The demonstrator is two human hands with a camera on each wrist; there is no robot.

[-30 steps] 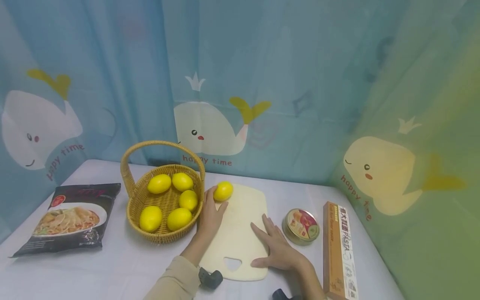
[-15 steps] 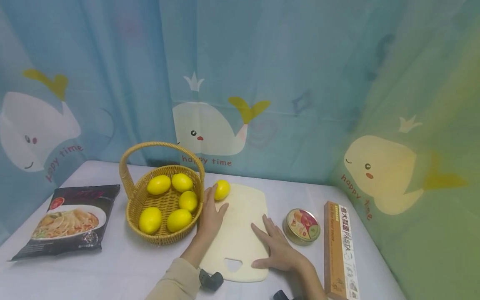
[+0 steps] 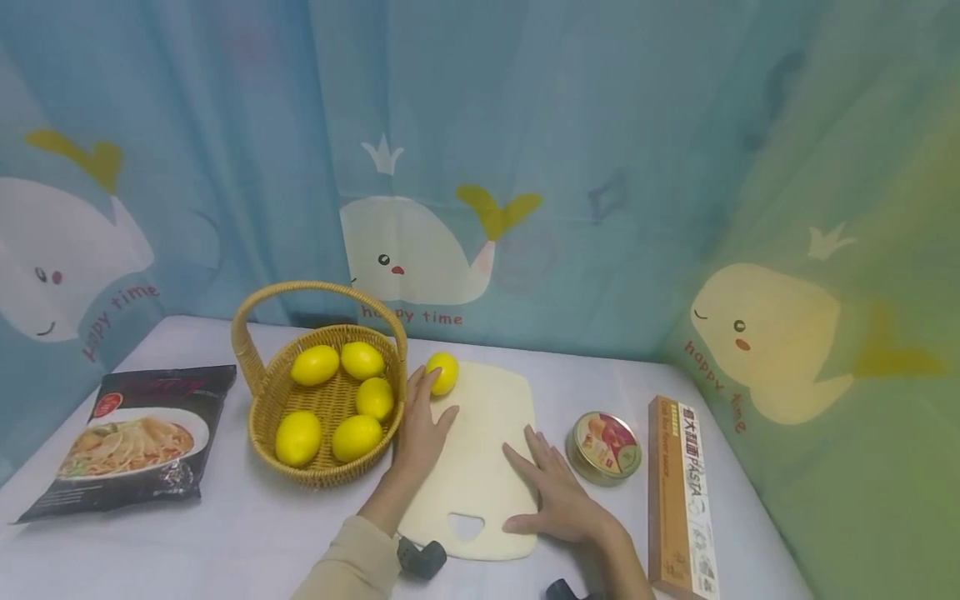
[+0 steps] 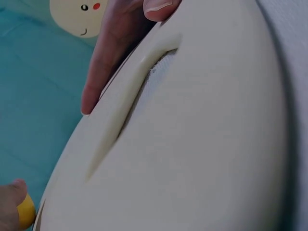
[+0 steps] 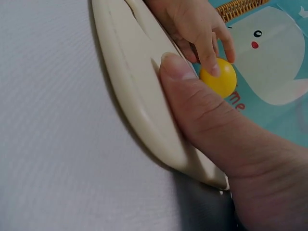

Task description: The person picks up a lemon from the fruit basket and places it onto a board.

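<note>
A cream cutting board (image 3: 480, 450) lies flat on the table, its handle hole nearest me. At its far left corner sits a yellow lemon (image 3: 444, 372). My left hand (image 3: 422, 433) lies along the board's left edge with fingers extended, fingertips touching the lemon; the right wrist view shows a fingertip on the lemon (image 5: 222, 82). On the board's right edge rests my right hand (image 3: 558, 496), fingers spread and thumb over the surface (image 5: 190, 96). Neither hand grips anything.
Left of the board stands a wicker basket (image 3: 258, 433) with a tall handle and several lemons inside. A black noodle packet (image 3: 142, 442) lies at far left. A round tin (image 3: 604, 447) and a long pasta box (image 3: 681, 500) lie on the right. A whale-print curtain hangs behind.
The lemon has shifted slightly left against my left fingertips, which now overlap its lower left side. My right hand has stayed in place. The head view has moved slightly.
</note>
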